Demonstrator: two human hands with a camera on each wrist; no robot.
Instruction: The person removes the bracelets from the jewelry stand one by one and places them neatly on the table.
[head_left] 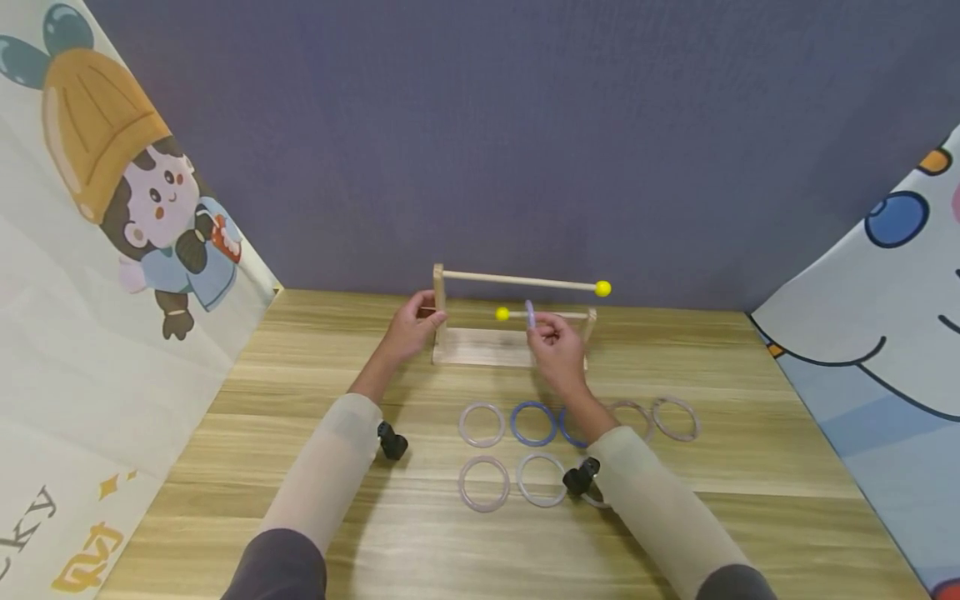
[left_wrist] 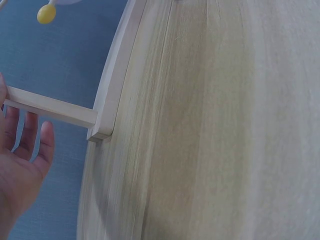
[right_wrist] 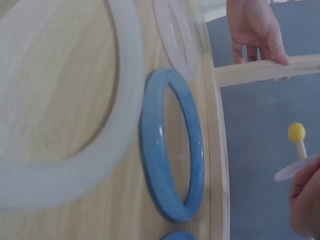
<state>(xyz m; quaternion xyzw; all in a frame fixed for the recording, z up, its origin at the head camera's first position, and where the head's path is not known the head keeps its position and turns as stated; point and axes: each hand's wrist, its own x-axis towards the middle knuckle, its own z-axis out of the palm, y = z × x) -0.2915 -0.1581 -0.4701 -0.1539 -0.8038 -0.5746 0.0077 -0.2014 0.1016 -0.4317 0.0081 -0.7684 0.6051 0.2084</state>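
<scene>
My left hand [head_left: 411,327] grips the left post [head_left: 439,287] of a wooden rod stand, thumb in front and fingers behind. In the left wrist view, that post [left_wrist: 55,107] rises from the stand's base. My right hand [head_left: 558,354] pinches a lavender bangle [head_left: 530,313], which appears to be around the lower rod, between its yellow ball [head_left: 502,314] and the right post [head_left: 591,323]. The right wrist view shows this bangle [right_wrist: 286,173] edge-on just behind the yellow ball [right_wrist: 296,132]. The upper rod [head_left: 517,280] carries no bangle and ends in another yellow ball [head_left: 603,288].
Several bangles lie in two rows on the wooden table [head_left: 330,467] before the stand, including a blue bangle [head_left: 513,423], a pink bangle [head_left: 462,483] and a whitish bangle [head_left: 521,482]. My right forearm partly covers some. A dark blue-grey panel [head_left: 480,150] stands behind.
</scene>
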